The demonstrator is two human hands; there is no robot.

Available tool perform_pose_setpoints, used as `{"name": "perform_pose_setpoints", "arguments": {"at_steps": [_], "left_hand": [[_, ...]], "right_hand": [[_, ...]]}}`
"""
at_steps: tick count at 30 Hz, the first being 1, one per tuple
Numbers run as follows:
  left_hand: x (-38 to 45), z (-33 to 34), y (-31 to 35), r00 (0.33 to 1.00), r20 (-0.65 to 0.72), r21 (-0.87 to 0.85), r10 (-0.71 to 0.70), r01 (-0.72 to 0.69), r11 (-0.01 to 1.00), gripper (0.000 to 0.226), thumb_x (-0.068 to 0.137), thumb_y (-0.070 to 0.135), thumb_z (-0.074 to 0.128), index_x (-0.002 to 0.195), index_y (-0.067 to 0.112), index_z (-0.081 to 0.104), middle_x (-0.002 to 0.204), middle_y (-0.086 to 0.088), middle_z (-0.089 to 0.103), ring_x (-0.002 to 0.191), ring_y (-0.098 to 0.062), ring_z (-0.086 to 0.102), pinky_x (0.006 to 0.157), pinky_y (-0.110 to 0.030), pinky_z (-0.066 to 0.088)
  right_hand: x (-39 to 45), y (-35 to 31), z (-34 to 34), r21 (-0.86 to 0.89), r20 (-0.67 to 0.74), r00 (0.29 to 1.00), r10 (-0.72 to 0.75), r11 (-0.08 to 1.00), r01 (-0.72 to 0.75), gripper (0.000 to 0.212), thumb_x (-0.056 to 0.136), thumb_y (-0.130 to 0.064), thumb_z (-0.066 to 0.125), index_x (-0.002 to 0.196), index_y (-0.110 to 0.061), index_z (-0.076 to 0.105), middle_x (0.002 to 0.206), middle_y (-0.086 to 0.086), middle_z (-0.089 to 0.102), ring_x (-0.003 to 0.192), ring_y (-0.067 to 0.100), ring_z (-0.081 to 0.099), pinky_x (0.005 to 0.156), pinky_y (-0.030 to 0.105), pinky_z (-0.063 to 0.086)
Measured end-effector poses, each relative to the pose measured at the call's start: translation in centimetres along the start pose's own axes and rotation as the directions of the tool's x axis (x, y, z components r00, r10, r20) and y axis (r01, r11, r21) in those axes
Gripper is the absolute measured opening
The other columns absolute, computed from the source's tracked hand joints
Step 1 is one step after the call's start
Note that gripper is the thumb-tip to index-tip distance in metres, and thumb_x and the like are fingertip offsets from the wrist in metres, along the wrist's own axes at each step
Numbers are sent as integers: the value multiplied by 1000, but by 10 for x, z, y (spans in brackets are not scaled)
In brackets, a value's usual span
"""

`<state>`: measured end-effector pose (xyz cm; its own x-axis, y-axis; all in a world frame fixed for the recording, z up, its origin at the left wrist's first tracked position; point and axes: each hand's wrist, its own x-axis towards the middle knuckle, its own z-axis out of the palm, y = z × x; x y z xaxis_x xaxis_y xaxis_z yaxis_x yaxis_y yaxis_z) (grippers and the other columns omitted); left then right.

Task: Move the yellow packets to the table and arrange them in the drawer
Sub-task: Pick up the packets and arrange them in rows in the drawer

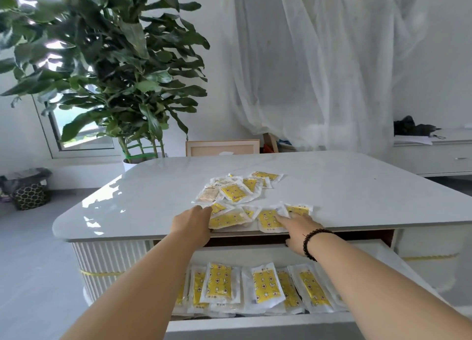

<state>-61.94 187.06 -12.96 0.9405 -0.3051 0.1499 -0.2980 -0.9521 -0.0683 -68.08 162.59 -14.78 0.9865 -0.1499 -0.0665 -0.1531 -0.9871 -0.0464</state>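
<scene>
Partly hidden packets (231,219) under left hand (192,223), right hand (298,231)

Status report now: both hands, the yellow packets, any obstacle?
Left hand grips near-edge packets; right hand flat on them. More in open drawer. No obstacle.

Two bare forearms, no sleeves, dark beaded bracelet (310,242) on right wrist
</scene>
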Motion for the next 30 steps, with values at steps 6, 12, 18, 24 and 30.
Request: {"name": "perform_pose_setpoints", "arguments": {"at_steps": [6, 12, 18, 24, 30], "left_hand": [[5, 0, 0, 998, -20, 32, -51, 52, 998, 29, 96, 16, 41, 116, 26, 61, 109, -2, 63, 98, -24, 63, 67, -28, 43], [-1, -15, 6, 978, -95, -209, -186, 163, 964, 30, 94, 7, 40, 115, 17, 59, 100, -6, 61, 88, -27, 61, 66, -31, 48], [-9, -36, -1, 938, -93, -648, -335, 198, 735, 18, 96, 10, 40, 91, 7, 57, 83, -10, 58, 66, -24, 53, 52, -28, 40], [-28, -51, -17, 885, 113, -944, -451, 237, 229, 12, 91, 8, 52, 86, 12, 63, 90, -17, 71, 79, -35, 71, 71, -50, 61], [-54, -57, -16, 918, 128, -960, -376, 209, 185, 10, 93, 4, 54, 97, 7, 62, 95, -15, 70, 83, -31, 70, 68, -45, 61]], "right_hand": [[0, 7, -12, 3, -142, 988, -57, 998, 58, 25, 93, -10, 40, 93, -21, 63, 94, 4, 59, 87, 23, 56, 68, 28, 46], [-5, 13, -18, -54, -256, 966, 42, 997, -58, 28, 89, -2, 41, 97, -14, 66, 86, 4, 53, 71, 23, 52, 60, 26, 42], [-14, 11, -29, -30, -313, 947, 78, 995, -92, 33, 87, 3, 41, 104, -15, 62, 99, 4, 61, 78, 22, 54, 63, 27, 42], [-24, 7, -48, 2, -415, 901, 122, 991, -133, 31, 86, 4, 37, 105, -11, 55, 104, 4, 59, 80, 22, 49, 63, 29, 40], [-30, -4, -64, 163, -534, 824, 189, 979, -119, 21, 93, -1, 35, 106, -8, 49, 105, 7, 56, 72, 21, 44, 59, 29, 35]]}}
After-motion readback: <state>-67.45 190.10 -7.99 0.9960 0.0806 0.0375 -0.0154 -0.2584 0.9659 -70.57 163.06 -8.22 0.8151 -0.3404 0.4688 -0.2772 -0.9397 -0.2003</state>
